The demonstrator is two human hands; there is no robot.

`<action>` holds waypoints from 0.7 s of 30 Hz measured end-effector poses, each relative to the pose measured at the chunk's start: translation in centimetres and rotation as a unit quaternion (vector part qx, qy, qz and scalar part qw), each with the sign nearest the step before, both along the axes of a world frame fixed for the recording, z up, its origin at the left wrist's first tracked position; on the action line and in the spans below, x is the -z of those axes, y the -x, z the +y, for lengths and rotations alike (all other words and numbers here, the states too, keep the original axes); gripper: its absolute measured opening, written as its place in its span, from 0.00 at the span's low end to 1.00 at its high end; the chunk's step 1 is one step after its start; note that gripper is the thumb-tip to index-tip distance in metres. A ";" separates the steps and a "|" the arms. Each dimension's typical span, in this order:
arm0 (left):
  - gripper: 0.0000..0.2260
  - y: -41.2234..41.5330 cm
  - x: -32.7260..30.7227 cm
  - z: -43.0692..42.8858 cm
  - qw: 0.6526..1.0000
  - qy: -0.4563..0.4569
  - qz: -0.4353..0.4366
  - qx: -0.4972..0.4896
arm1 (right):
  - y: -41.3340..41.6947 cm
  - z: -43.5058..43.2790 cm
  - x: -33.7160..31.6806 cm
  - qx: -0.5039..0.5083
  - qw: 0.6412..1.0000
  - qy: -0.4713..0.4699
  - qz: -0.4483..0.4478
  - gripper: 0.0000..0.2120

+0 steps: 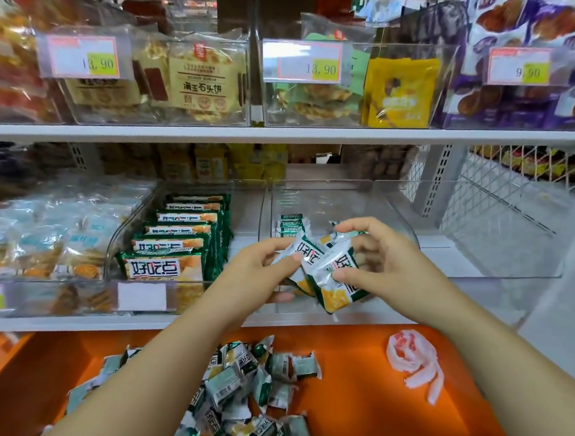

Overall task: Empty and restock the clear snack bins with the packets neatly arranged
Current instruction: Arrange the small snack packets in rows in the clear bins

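My left hand (262,270) and my right hand (383,263) together grip a small bunch of green-and-white snack packets (326,271) just above the front edge of a clear bin (394,222) on the lower shelf. That bin holds only a few small green packets (291,225) standing at its back left. The clear bin to its left (123,237) carries a neat row of the same green packets (179,241). Below my arms, a loose heap of these packets (243,395) lies in an orange tub (385,412).
A crumpled white-and-red plastic bag (412,359) lies in the tub at right. The upper shelf (285,134) carries clear bins of biscuits with price tags. To the left stand bins of pale blue packets (39,241); a white wire basket (504,212) sits at right.
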State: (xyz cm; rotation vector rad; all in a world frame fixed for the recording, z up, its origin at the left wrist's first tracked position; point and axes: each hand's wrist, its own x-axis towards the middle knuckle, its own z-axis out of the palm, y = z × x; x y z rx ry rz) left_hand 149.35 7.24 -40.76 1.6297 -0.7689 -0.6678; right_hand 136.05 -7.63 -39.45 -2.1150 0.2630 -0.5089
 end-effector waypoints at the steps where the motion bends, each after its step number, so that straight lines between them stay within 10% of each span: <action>1: 0.14 0.0 -0.1 0.0 1.000 0.002 0.004 0.011 | 0.0 0.1 -0.1 0.008 1.000 0.008 -0.007 0.22; 10: 0.18 0.4 -0.4 0.4 0.988 0.000 -0.109 0.110 | -0.9 1.7 0.2 0.025 0.997 0.005 -0.070 0.19; 15: 0.19 -1.3 -1.1 0.3 0.991 0.045 -0.109 0.061 | -1.2 0.5 -0.4 -0.034 0.998 -0.045 0.023 0.36; 21: 0.22 -3.6 -2.6 -2.0 0.984 0.043 -0.153 0.081 | -4.1 -2.2 -2.1 -0.015 0.995 -0.098 0.004 0.22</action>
